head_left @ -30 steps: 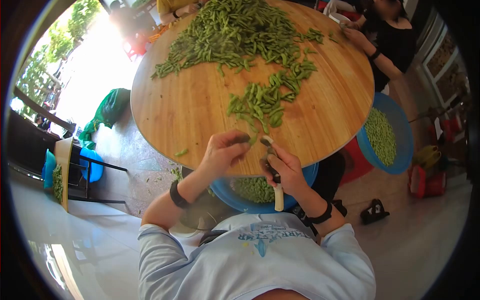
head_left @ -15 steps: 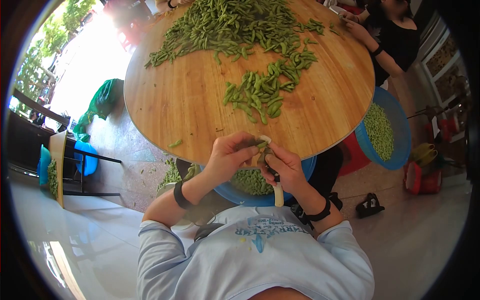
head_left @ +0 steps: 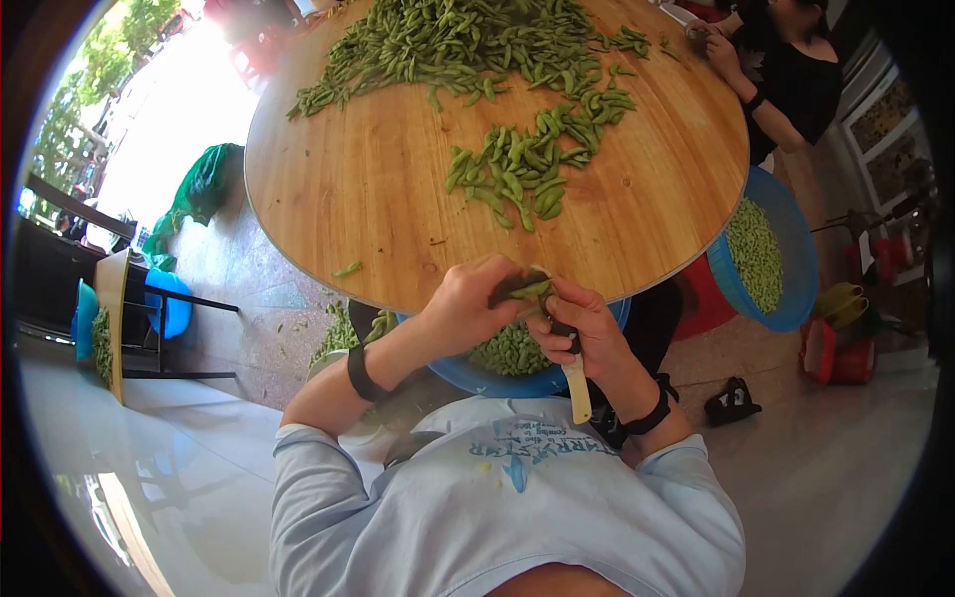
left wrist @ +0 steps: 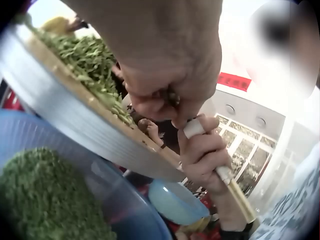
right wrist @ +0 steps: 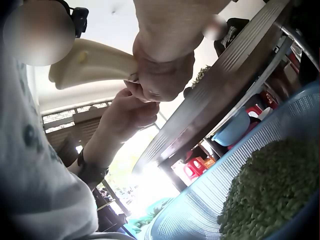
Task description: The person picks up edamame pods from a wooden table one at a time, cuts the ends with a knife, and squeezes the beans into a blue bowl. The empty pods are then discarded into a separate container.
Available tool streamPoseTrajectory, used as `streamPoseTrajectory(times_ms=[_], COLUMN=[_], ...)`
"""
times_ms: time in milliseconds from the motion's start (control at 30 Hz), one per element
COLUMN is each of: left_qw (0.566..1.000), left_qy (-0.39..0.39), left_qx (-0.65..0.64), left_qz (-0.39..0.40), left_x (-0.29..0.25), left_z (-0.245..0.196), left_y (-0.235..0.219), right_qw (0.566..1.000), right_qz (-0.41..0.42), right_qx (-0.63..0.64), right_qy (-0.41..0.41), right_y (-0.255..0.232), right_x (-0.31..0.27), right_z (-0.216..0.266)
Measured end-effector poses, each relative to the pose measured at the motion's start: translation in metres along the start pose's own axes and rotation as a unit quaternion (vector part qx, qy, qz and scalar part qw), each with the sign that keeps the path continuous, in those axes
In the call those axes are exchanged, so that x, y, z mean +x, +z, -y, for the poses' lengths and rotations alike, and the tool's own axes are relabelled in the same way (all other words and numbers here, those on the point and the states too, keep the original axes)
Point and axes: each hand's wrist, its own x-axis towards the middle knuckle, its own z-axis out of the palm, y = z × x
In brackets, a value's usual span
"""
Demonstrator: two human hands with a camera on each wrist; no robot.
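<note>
My left hand (head_left: 473, 298) pinches a green soybean pod (head_left: 532, 290) between thumb and fingers, over the near edge of the round wooden table (head_left: 358, 219). Close against it, my right hand (head_left: 592, 333) grips a tool with a cream handle (head_left: 578, 388) pointing down towards my shirt. In the right wrist view the thick handle (right wrist: 95, 65) sticks out of the fist; the tool's other end is hidden. White wrapping (left wrist: 194, 128) covers a right fingertip in the left wrist view. Under the hands, a blue basin (head_left: 468, 381) holds green shelled beans (head_left: 507, 350).
Across the table lies a large heap of pods (head_left: 448, 50), with a smaller cluster (head_left: 512, 174) nearer me. Another blue basin (head_left: 786, 214) of beans stands at the right. A person in black (head_left: 791, 90) sits at the far right. Pods lie on the floor (head_left: 288, 323) at left.
My left hand has moved right with the pod, up against my right hand. The cream handle has swung down and right. The view has shifted slightly.
</note>
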Motion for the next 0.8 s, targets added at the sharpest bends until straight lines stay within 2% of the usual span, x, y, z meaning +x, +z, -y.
streamPoseTrajectory(times_ms=[33, 67, 100, 167, 200, 267, 300, 367, 467, 567, 600, 633, 667, 700, 733, 767, 800], left_qw=[0.977, 0.909, 0.909, 0.855, 0.855, 0.899, 0.899, 0.95, 0.962, 0.955, 0.955, 0.989, 0.999, 0.999, 0.995, 0.981, 0.98], left_qy=[0.096, 0.188, 0.187, 0.23, 0.23, 0.23, 0.229, 0.199, 0.178, 0.196, 0.196, 0.084, -0.031, -0.031, -0.056, -0.082, -0.084], left_qx=[0.19, 0.373, 0.373, 0.464, 0.464, 0.374, 0.373, 0.24, 0.208, 0.224, 0.223, 0.118, 0.01, 0.009, -0.083, -0.176, -0.178], left_qz=[0.002, 0.005, 0.005, 0.005, 0.007, 0.0, 0.002, -0.009, -0.008, -0.004, -0.007, -0.009, -0.011, -0.014, -0.018, -0.022, -0.024], left_x=[0.0, -0.001, -0.002, -0.007, -0.006, -0.004, -0.004, 0.0, 0.001, 0.003, 0.003, 0.002, 0.0, -0.001, -0.002, -0.003, -0.003], left_z=[-0.013, -0.023, -0.027, -0.032, -0.034, -0.036, -0.036, -0.035, -0.035, -0.033, -0.032, -0.032, -0.032, -0.03, -0.028, -0.025, -0.021], left_y=[-0.002, -0.004, -0.004, -0.001, -0.001, -0.002, -0.002, -0.001, -0.001, -0.002, 0.0, 0.003, 0.006, 0.009, 0.012, 0.014, 0.014], right_qw=[1.0, 1.0, 1.0, 0.999, 0.999, 0.997, 0.995, 0.992, 0.995, 0.996, 0.999, 0.991, 0.991, 0.968, 0.928, 0.929, 0.862], right_qz=[0.003, 0.004, 0.017, 0.027, 0.027, 0.028, 0.036, 0.043, 0.035, 0.035, 0.014, -0.006, -0.005, -0.031, -0.056, -0.055, -0.036], right_qx=[0.002, 0.002, 0.005, 0.011, 0.04, 0.068, 0.089, 0.109, 0.094, 0.08, -0.009, -0.1, -0.102, -0.211, -0.316, -0.316, -0.436], right_qy=[0.011, 0.012, 0.016, 0.019, 0.026, 0.032, 0.035, 0.036, 0.025, 0.005, -0.041, -0.086, -0.083, -0.136, -0.188, -0.186, -0.257], right_y=[0.0, 0.001, 0.001, 0.0, 0.001, 0.001, 0.002, 0.004, 0.008, 0.016, 0.021, 0.023, 0.023, 0.022, 0.021, 0.016, 0.012], right_x=[0.0, 0.0, 0.0, -0.002, -0.002, -0.003, -0.004, -0.004, -0.006, -0.008, -0.009, -0.01, -0.011, -0.013, -0.012, -0.009, -0.005], right_z=[0.0, 0.0, 0.0, -0.003, -0.006, -0.006, -0.007, -0.006, -0.003, -0.001, 0.0, 0.001, -0.002, -0.006, -0.009, -0.012, -0.016])
